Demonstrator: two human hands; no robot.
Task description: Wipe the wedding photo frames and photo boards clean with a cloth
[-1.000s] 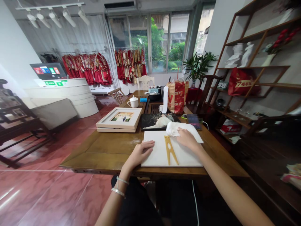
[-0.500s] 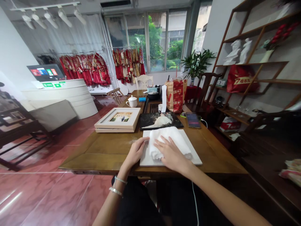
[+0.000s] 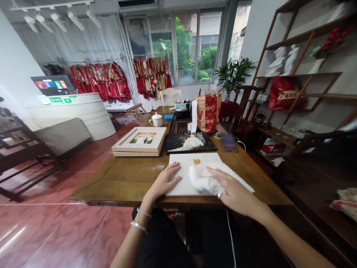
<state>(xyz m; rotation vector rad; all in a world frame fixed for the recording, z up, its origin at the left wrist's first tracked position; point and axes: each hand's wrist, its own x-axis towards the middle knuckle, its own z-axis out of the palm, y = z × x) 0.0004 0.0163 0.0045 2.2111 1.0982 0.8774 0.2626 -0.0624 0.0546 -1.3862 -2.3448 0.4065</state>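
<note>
A white board point(image 3: 182, 160) lies on the table in front of me. My left hand point(image 3: 165, 181) rests with its fingers spread on the board's left side. On the right side, my right hand point(image 3: 231, 188) grips a bunched white cloth point(image 3: 203, 180), which is smeared by motion and pressed close to the board. Just beyond the cloth, a small yellow-brown patch point(image 3: 196, 161) shows on the board's surface. Behind the board lies a dark picture panel point(image 3: 178, 142) with a white-dressed figure on it.
On the wooden table point(image 3: 117, 186), stacked white picture frames point(image 3: 163, 139) lie left of the panel. A lidded white cup point(image 3: 157, 120), a red-and-tan bag point(image 3: 209, 113) and a tray area stand farther back. A phone point(image 3: 229, 142) with a white cable lies at the right.
The cloth has moved right and bunched up under my right hand, uncovering much of the board and the small patch. My left hand now lies flatter on the board.
</note>
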